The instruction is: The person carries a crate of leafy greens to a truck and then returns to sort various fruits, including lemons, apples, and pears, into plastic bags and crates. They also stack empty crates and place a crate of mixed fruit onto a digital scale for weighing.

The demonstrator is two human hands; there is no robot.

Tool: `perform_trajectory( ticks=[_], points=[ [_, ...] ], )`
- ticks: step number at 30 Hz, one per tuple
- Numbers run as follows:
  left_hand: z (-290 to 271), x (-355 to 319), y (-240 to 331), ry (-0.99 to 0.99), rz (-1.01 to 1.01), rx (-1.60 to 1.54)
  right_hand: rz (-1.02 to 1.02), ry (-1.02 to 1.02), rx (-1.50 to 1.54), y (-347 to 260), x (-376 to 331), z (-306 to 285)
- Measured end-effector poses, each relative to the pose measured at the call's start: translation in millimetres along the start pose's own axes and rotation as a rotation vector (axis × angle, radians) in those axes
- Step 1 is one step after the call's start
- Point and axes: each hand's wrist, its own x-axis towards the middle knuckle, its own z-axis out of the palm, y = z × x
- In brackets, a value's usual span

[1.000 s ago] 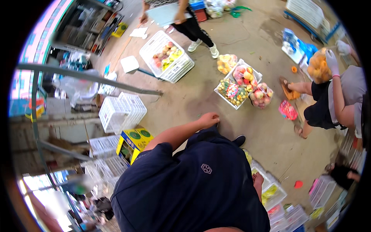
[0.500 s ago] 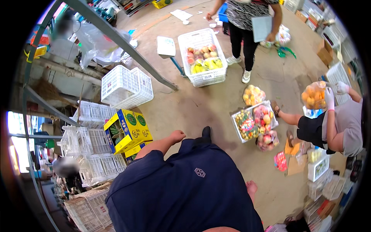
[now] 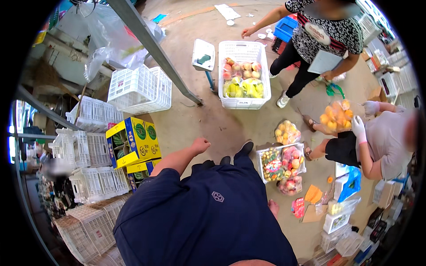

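My left hand (image 3: 202, 145) hangs in front of my body at the left, its fingers loosely curled in and nothing visible in them. Beside my right hip, partly covered by my dark blue shirt (image 3: 208, 217), shows my right hand (image 3: 273, 207); its fingers are too hidden to read. Neither hand touches anything that I can see. Ahead stands a white plastic crate (image 3: 244, 103) with bagged peaches (image 3: 242, 70) and bagged yellow-green fruit (image 3: 243, 88). Nearest my right hand are a bag of reddish fruit (image 3: 289, 185) and a white crate (image 3: 259, 165) holding more bagged fruit.
A platform scale (image 3: 203, 55) stands left of the peach crate, near a slanting metal post (image 3: 155, 51). Yellow-blue cartons (image 3: 141, 141) and stacked white crates (image 3: 93, 148) line the left. One person (image 3: 326, 33) holds a board; another, gloved (image 3: 381, 137), holds bagged orange fruit (image 3: 337, 116).
My view has moved forward, and the peach crate now sits lower in the picture. My feet have shifted in a step. The person with the board shows more fully, with one arm out toward the crate.
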Motion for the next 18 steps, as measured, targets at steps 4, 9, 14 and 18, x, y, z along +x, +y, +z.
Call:
perform_trajectory(
  ticks=[4, 9, 14, 18],
  points=[
    [10, 19, -9, -0.009, -0.034, -0.048, -0.184, -0.117, -0.25, 7, 58, -28],
    [-5, 25, -13, 0.019, -0.203, -0.067, 0.068, -0.122, 0.047, -30, 133, -26],
    [-9, 70, -5, 0.131, -0.28, -0.21, -0.083, -0.106, 0.042, -178, 117, 9],
    [-38, 94, 49, 0.169, -0.237, -0.31, -0.072, -0.037, 0.032, -259, 124, 29]
  ],
)
